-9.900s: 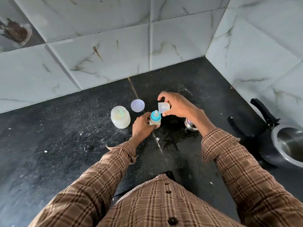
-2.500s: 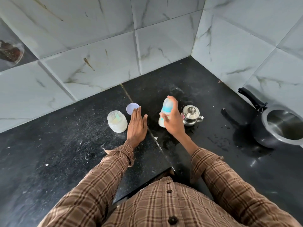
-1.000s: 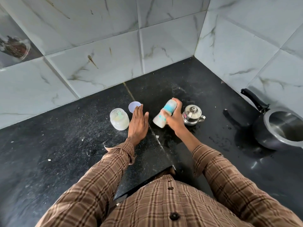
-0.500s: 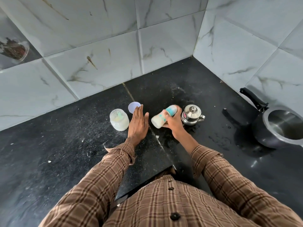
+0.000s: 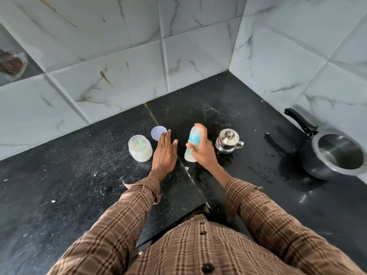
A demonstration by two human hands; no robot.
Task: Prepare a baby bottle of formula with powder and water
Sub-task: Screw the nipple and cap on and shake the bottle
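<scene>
My right hand (image 5: 203, 150) grips the capped baby bottle (image 5: 193, 143), a clear bottle with a blue ring and milky liquid inside, held nearly upright just above the black counter (image 5: 79, 185). The bottle looks motion-blurred. My left hand (image 5: 164, 152) lies flat on the counter with straight fingers, just left of the bottle. An open plastic jar of white powder (image 5: 140, 147) with a scoop inside stands left of that hand. Its pale round lid (image 5: 157, 132) lies behind my left fingertips.
A small steel lidded pot (image 5: 228, 141) stands right of the bottle, with wet patches around it. A dark pressure cooker (image 5: 335, 155) with a black handle sits at the far right by the tiled wall (image 5: 198, 46). The counter's front edge is near my body.
The bottle was tilted over to the left half a second ago and now stands nearly upright in my right hand, swinging back and forth over the frames. My left hand has stayed flat.
</scene>
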